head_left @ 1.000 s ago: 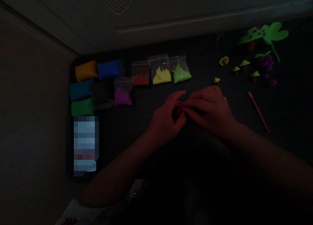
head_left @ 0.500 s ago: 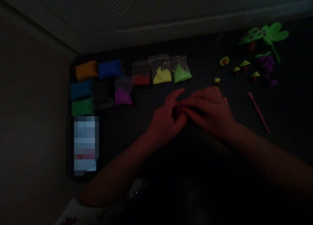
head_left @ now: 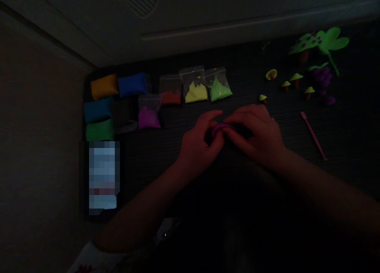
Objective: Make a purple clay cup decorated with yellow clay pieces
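Note:
A thin, curved piece of purple clay (head_left: 220, 127) is pinched between my two hands over the dark table. My left hand (head_left: 200, 142) closes thumb and fingers on its left end, with the index finger stretched out above. On the other end, my right hand (head_left: 257, 130) pinches with thumb and fingertips. Part of the clay is covered by my fingers. Just beyond my right hand stands a small clay mushroom (head_left: 263, 99) with a yellow cap. A pink modelling tool (head_left: 314, 136) lies to the right.
Opened clay bags, purple (head_left: 149, 116), red (head_left: 171, 97), yellow (head_left: 196, 91) and light green (head_left: 219, 89), lie ahead. Packs such as the orange one (head_left: 104, 86) sit left, above a lit, blurred screen (head_left: 102, 174). Several clay mushrooms, purple grapes (head_left: 322, 77) and a green clover (head_left: 334, 41) stand back right.
My right hand's fingers have opened up slightly and drawn a little away from the left, so more of the purple clay shows. The view has shifted slightly.

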A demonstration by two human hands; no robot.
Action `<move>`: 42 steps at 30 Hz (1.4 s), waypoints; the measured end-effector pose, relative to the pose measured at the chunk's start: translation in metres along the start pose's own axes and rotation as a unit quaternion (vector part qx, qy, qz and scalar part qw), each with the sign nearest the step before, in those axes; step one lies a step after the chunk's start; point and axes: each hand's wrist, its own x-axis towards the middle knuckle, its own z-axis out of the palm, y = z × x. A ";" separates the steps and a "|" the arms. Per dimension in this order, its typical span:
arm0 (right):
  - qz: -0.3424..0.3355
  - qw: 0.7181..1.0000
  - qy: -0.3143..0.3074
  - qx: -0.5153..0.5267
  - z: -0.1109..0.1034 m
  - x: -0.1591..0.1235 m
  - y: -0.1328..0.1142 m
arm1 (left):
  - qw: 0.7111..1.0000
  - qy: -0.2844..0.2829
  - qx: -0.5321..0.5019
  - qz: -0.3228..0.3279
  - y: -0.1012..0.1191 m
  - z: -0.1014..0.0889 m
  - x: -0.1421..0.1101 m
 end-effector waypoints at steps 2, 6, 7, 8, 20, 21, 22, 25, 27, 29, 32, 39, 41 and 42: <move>-0.005 1.000 0.000 -0.001 0.000 0.001 0.000 | 1.000 -0.001 -0.006 -0.006 0.000 0.000 0.000; -0.034 0.999 0.007 -0.016 0.000 0.001 0.002 | 1.000 -0.007 -0.008 -0.014 0.000 0.000 -0.001; -0.040 0.999 0.008 -0.018 0.000 0.000 0.002 | 1.000 -0.005 -0.006 -0.015 0.000 0.000 0.000; -0.043 0.999 0.008 -0.019 0.000 0.000 0.002 | 1.000 -0.001 -0.005 -0.017 0.001 0.000 0.000; -0.025 1.000 0.014 0.003 -0.002 0.000 0.003 | 0.992 -0.001 -0.103 -0.069 0.000 0.001 0.000; -0.027 1.000 0.013 0.001 -0.002 0.000 0.003 | 0.992 -0.001 -0.104 -0.070 -0.001 0.001 0.000; -0.029 1.000 0.012 -0.002 -0.002 0.000 0.004 | 0.992 0.000 -0.104 -0.071 -0.001 0.002 0.000; -0.041 0.999 0.019 -0.011 -0.001 0.000 0.005 | 0.992 0.001 -0.104 -0.074 -0.002 0.002 0.000; -0.049 0.998 0.028 -0.015 0.000 0.000 0.005 | 0.992 0.000 -0.110 -0.070 -0.002 0.002 0.001; -0.049 0.998 0.030 -0.019 0.000 0.000 0.005 | 0.992 -0.003 -0.110 -0.060 -0.003 0.002 0.002; -0.037 0.998 0.033 -0.028 0.000 -0.001 0.005 | 0.994 -0.007 -0.094 -0.052 -0.003 0.001 0.002; -0.046 0.998 0.027 -0.038 -0.001 0.001 0.007 | 0.994 -0.001 -0.088 -0.057 -0.003 0.001 0.001; -0.050 0.998 0.021 -0.043 -0.001 0.001 0.007 | 0.995 -0.004 -0.083 -0.054 -0.002 0.001 0.001; -0.051 0.998 0.019 -0.044 -0.001 0.000 0.007 | 0.996 -0.004 -0.074 -0.050 -0.002 0.001 0.001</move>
